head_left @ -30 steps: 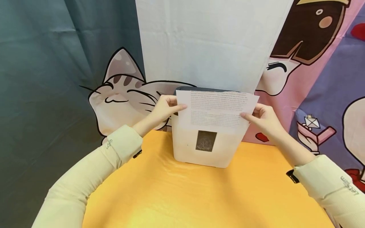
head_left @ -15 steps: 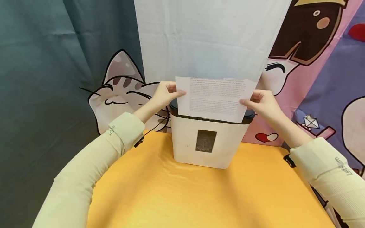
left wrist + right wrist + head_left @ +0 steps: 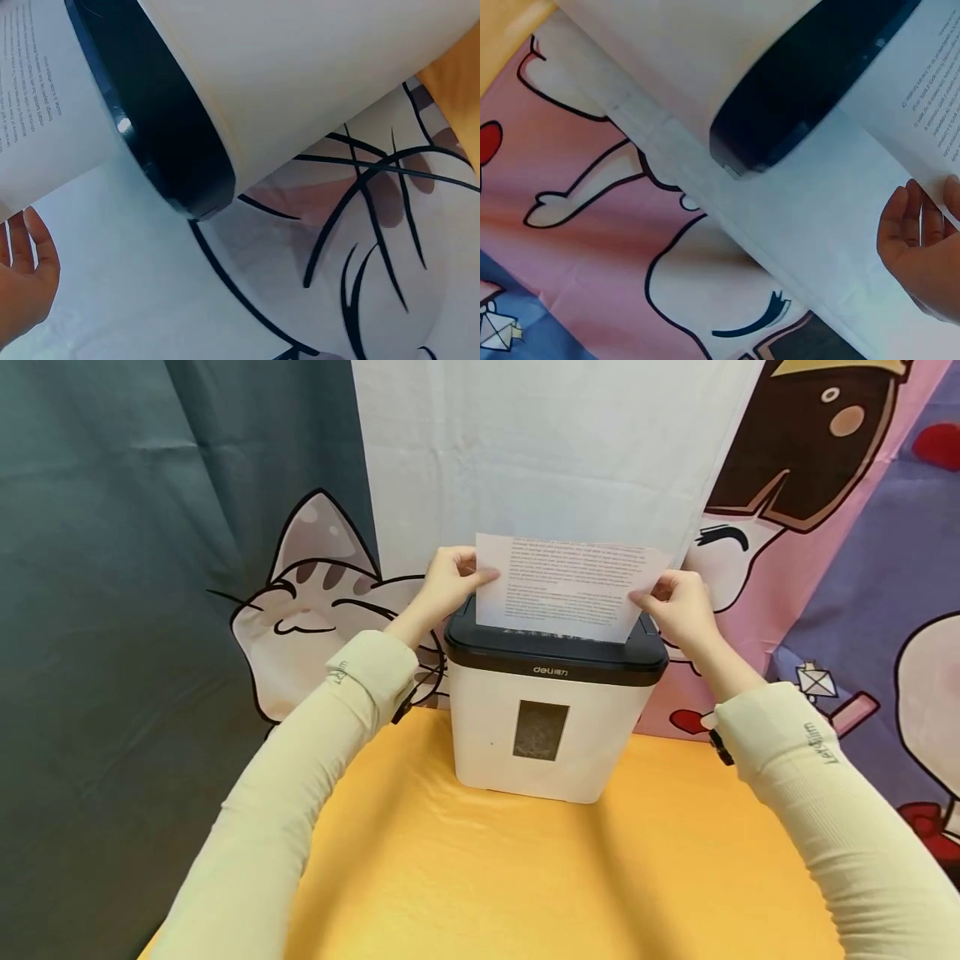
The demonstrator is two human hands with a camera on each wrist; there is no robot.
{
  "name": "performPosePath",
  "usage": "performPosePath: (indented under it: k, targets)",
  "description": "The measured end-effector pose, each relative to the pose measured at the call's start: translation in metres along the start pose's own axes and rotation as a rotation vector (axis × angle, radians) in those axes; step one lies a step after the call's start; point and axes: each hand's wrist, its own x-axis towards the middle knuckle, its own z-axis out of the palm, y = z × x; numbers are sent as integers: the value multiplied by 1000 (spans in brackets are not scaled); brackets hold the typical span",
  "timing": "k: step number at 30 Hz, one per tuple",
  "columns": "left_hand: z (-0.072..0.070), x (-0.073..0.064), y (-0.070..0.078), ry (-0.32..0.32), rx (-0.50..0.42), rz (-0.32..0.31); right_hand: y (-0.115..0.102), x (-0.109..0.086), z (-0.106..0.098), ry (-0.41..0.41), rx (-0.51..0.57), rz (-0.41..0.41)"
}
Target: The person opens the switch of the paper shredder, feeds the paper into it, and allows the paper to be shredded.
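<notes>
A printed sheet of paper point(image 3: 570, 585) stands upright over the black top of a white paper shredder point(image 3: 487, 727). Its lower edge meets the dark lid point(image 3: 495, 639) around the middle; whether it is inside the slot I cannot tell. My left hand point(image 3: 450, 581) pinches the sheet's left edge, thumb in front and fingers behind. At the right edge, my right hand point(image 3: 682, 606) pinches it the same way. The left wrist view catches part of the left hand point(image 3: 26, 274) below the sheet's corner. In the right wrist view, the right hand point(image 3: 922, 244) grips the paper's edge.
The shredder stands on a yellow tabletop point(image 3: 480, 877), with a dark window point(image 3: 541, 730) in its front. Close behind hangs a printed cloth backdrop point(image 3: 555, 452) with a cartoon cat point(image 3: 315, 635) at left.
Both hands have raised the sheet from in front of the shredder and carried it back over the lid. The shredder's black top and lettering have come into view.
</notes>
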Motion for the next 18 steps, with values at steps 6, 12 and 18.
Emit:
performPosePath:
  k: [6, 12, 18]
  targets:
    - [7, 7, -6, 71, -6, -17, 4, 11, 8, 70, -66, -8]
    - [9, 13, -11, 139, 11, -42, 6, 19, 15, 117, -64, -38]
    - [14, 14, -18, 126, 35, -47, 10, 16, 17, 95, -72, -38]
